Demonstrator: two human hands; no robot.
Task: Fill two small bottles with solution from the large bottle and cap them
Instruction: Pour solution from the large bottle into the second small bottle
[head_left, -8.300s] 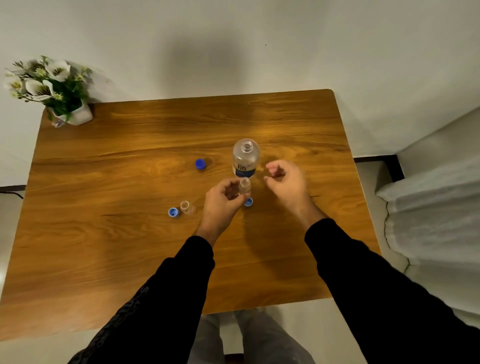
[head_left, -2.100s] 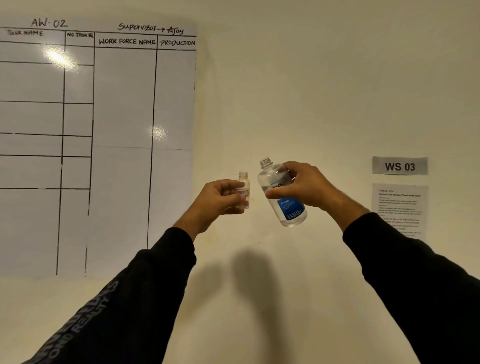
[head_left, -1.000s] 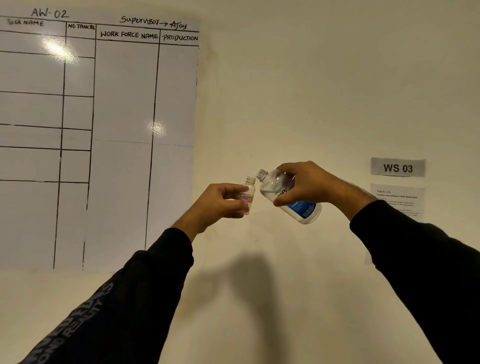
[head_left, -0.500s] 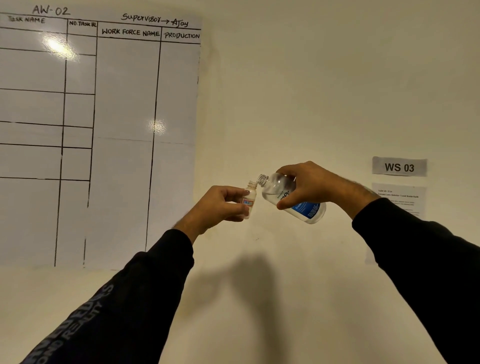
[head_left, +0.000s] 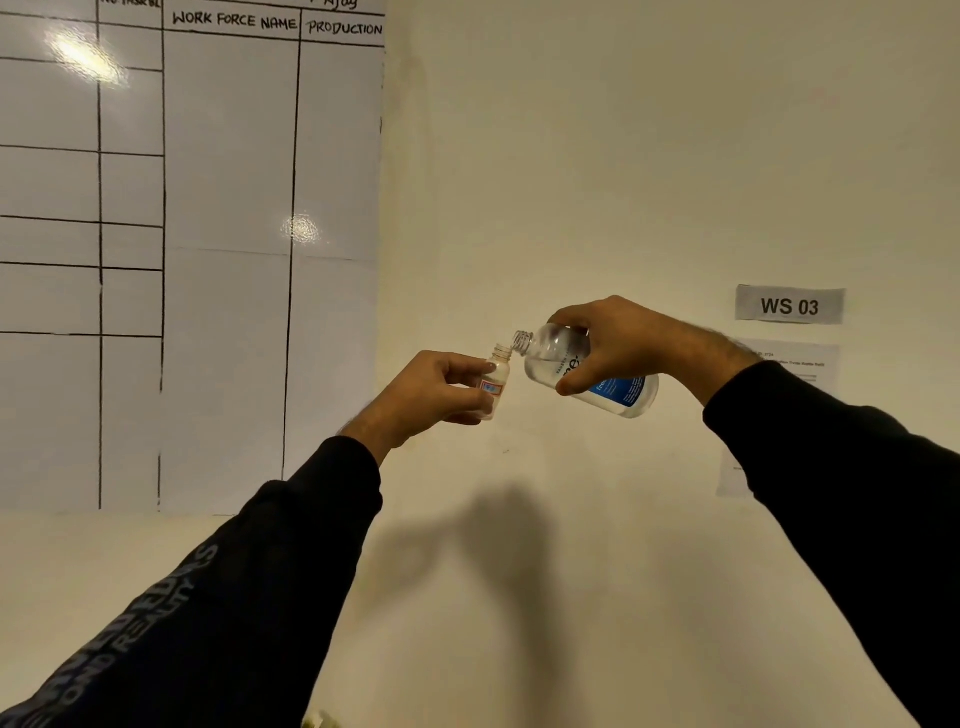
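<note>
A person's right hand (head_left: 618, 345) grips the large bottle (head_left: 587, 371) round its clear body, tipped so its open neck meets the mouth of the small bottle (head_left: 496, 376), held almost upright in the left hand (head_left: 431, 392)'s fingers (head_left: 467, 366) before a wall. Both look light, smooth plastic, likely slippery when wet; a mid-body hold seems safest.

Small clear bottle (head_left: 497, 375), uncapped, nearly upright; the large blue-labelled bottle (head_left: 587, 375) at its 3 o'clock tilts neck-first, open mouths touching.
</note>
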